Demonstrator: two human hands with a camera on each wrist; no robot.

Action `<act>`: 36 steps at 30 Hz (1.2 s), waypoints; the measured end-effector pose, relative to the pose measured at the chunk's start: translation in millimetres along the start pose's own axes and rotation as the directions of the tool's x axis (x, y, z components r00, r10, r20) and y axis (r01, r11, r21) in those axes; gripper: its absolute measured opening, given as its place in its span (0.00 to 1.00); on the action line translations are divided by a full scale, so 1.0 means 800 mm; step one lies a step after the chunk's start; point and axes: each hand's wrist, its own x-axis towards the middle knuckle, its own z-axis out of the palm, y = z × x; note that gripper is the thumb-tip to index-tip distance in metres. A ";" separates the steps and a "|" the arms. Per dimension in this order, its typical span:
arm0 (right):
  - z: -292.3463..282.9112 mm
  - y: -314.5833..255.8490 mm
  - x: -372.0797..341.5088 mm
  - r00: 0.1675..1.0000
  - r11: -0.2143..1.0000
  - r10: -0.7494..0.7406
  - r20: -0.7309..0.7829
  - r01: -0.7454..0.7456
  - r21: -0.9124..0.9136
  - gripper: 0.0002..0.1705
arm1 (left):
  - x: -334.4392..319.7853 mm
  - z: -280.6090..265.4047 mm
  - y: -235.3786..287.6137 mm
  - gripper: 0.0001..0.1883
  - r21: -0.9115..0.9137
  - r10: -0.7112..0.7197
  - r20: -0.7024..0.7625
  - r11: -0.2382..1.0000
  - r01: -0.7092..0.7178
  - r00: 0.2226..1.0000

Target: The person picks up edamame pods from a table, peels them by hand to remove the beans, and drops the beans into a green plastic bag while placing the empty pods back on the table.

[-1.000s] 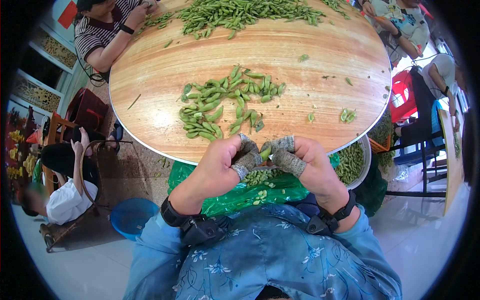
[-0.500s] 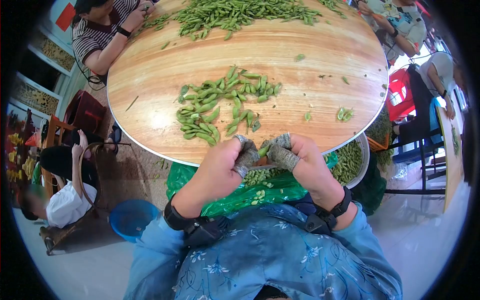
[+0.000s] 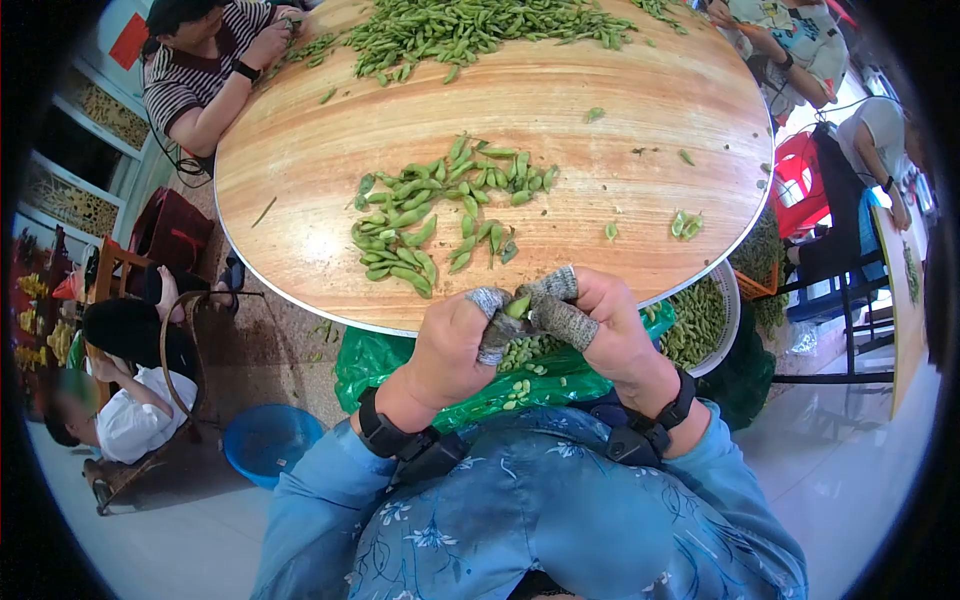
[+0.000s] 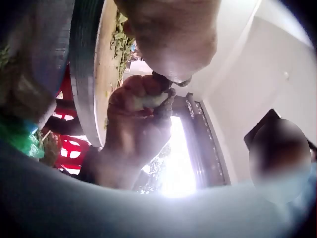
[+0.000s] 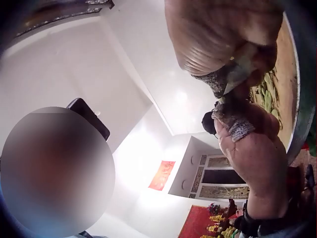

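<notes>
Just past the table's near edge, both hands meet over a green bag, with grey knitted covers on thumbs and fingers. A green soybean pod (image 3: 518, 307) sits between their fingertips. My left hand (image 3: 450, 335) pinches it from one side, and my right hand (image 3: 605, 310) grips it from the other. In the right wrist view a pale green piece (image 5: 241, 69) shows inside the curled right hand. Below the hands, shelled beans (image 3: 525, 353) lie on the green plastic bag (image 3: 470, 400). A loose group of pods (image 3: 405, 220) lies on the table ahead of the left hand.
The round wooden table (image 3: 640, 150) bears a big heap of pods (image 3: 480, 30) at its far side and empty shells (image 3: 686, 225) at right. A white basket of pods (image 3: 735, 320) stands beside the right forearm. A blue basin (image 3: 270, 440) is on the floor. Other people sit around.
Both hands have shifted slightly left, and the left hand has turned, its fingers closer round the pod. The seated person at far left has lowered their hands.
</notes>
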 end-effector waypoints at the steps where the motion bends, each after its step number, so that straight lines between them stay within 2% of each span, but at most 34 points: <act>1: -0.001 0.001 0.000 1.000 1.000 -0.003 0.007 0.003 0.010 0.06 | 0.000 -0.001 0.001 0.12 -0.098 -0.078 -0.001 0.992 0.077 0.997; 2: -0.001 0.001 0.001 1.000 1.000 -0.006 0.015 0.006 0.019 0.06 | 0.000 -0.002 0.002 0.11 -0.195 -0.154 0.006 0.969 0.152 0.988; 3: -0.001 0.001 0.000 1.000 1.000 -0.007 0.015 0.007 0.019 0.06 | 0.002 -0.004 0.005 0.11 -0.194 -0.153 0.006 0.969 0.152 0.988; 5: 0.001 0.001 0.001 1.000 1.000 -0.002 -0.015 0.002 -0.012 0.07 | 0.007 -0.007 0.012 0.09 -0.490 -0.401 0.140 0.766 0.416 0.905; 9: 0.001 -0.009 0.000 0.992 0.992 0.115 -0.059 -0.112 0.053 0.06 | 0.006 -0.010 0.014 0.07 -0.413 -0.428 0.111 0.801 0.433 0.897; 11: 0.003 -0.011 0.000 0.993 0.987 0.089 -0.083 -0.099 -0.126 0.06 | 0.010 -0.019 0.022 0.08 -0.199 -0.366 0.146 0.899 0.390 0.919; 12: 0.003 -0.012 0.000 0.993 0.987 0.087 -0.077 -0.097 -0.127 0.06 | 0.008 -0.018 0.018 0.08 -0.197 -0.367 0.141 0.900 0.390 0.919; 14: 0.002 -0.016 -0.003 1.000 0.948 0.012 0.002 -0.011 -0.318 0.05 | 0.003 -0.015 0.010 0.07 -0.426 -0.371 0.183 0.805 0.413 0.911; 15: 0.003 -0.019 -0.004 1.000 0.948 0.014 0.005 -0.011 -0.318 0.05 | 0.003 -0.019 0.010 0.07 -0.426 -0.373 0.182 0.804 0.414 0.910; 17: 0.003 -0.024 -0.005 0.997 0.937 0.031 0.065 -0.007 -0.349 0.05 | 0.004 -0.029 0.007 0.06 -0.529 -0.509 0.526 0.432 0.731 0.682; 18: 0.003 -0.023 -0.004 0.997 0.937 0.032 0.066 -0.007 -0.349 0.05 | 0.003 -0.029 0.006 0.06 -0.529 -0.510 0.525 0.432 0.731 0.682; 20: 0.002 -0.022 -0.002 0.995 0.909 0.097 0.036 -0.073 -0.410 0.04 | -0.001 -0.028 0.005 0.06 -0.614 -0.547 0.599 0.156 0.774 0.585; 21: 0.001 -0.019 -0.001 0.995 0.909 0.098 0.035 -0.075 -0.410 0.04 | -0.002 -0.029 0.006 0.06 -0.614 -0.546 0.600 0.154 0.774 0.584; 23: 0.001 -0.011 0.002 0.980 0.966 0.200 -0.014 -0.200 -0.166 0.03 | 0.000 -0.030 0.011 0.06 -0.651 -0.608 0.599 0.011 0.759 0.522; 24: 0.002 -0.009 0.002 0.980 0.966 0.200 -0.014 -0.200 -0.167 0.03 | 0.002 -0.029 0.015 0.06 -0.651 -0.608 0.599 0.011 0.759 0.522; 26: 0.004 -0.008 0.003 0.971 0.969 0.236 -0.034 -0.238 -0.060 0.04 | 0.006 -0.025 0.024 0.08 -0.609 -0.651 0.440 0.290 0.738 0.618; 27: 0.004 -0.008 0.003 0.971 0.969 0.237 -0.033 -0.238 -0.060 0.04 | 0.003 -0.021 0.022 0.08 -0.609 -0.652 0.439 0.289 0.738 0.618; 29: 0.005 -0.009 0.003 0.979 0.977 0.202 -0.008 -0.202 -0.064 0.04 | -0.004 -0.014 0.016 0.09 -0.518 -0.524 0.259 0.634 0.575 0.811; 30: 0.005 -0.009 0.003 0.980 0.978 0.199 -0.004 -0.199 -0.064 0.04 | -0.004 -0.016 0.017 0.09 -0.516 -0.525 0.255 0.636 0.573 0.812; 32: 0.003 -0.010 0.001 0.988 0.960 0.154 0.012 -0.147 -0.239 0.03 | -0.001 -0.019 0.020 0.07 -0.574 -0.593 0.370 0.460 0.678 0.715; 36: 0.011 -0.021 -0.002 0.990 0.953 0.109 0.088 -0.078 -0.293 0.02 | -0.001 -0.024 0.018 0.04 -0.583 -0.567 0.448 0.401 0.707 0.691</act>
